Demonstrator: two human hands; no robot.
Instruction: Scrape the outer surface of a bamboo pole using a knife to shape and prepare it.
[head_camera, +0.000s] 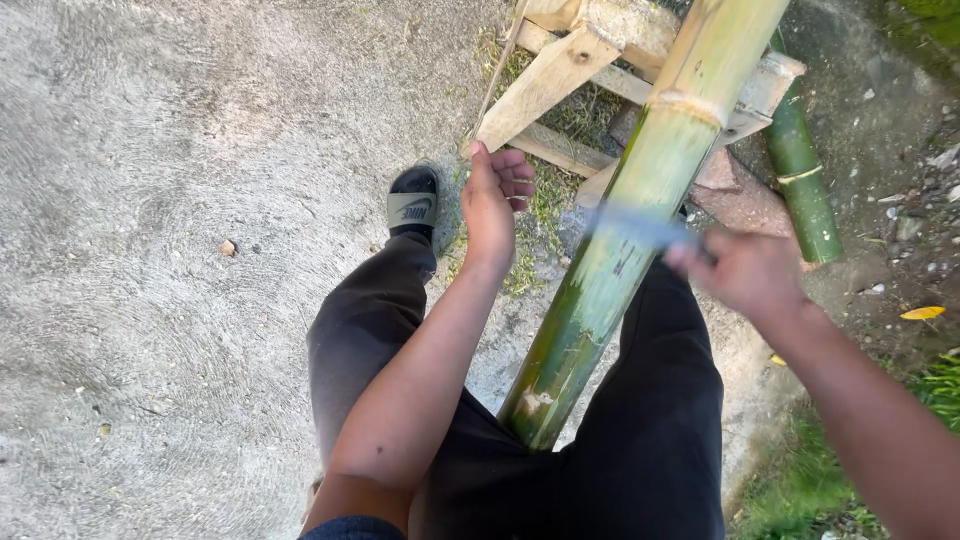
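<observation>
Black-trousered legs (640, 450) nearest, thick green bamboo pole (625, 240) running up between them. Left hand (493, 205): fingers (517, 180) loosely curled, holding nothing, just left of the pole, not touching. Right hand (745, 272): fingers closed on a blurred blade (640, 228) lying across the pole. Beyond: wooden frame (560, 70) propping the pole, second thinner bamboo (803, 180), sandalled foot (413, 203) on concrete ground (150, 250).
</observation>
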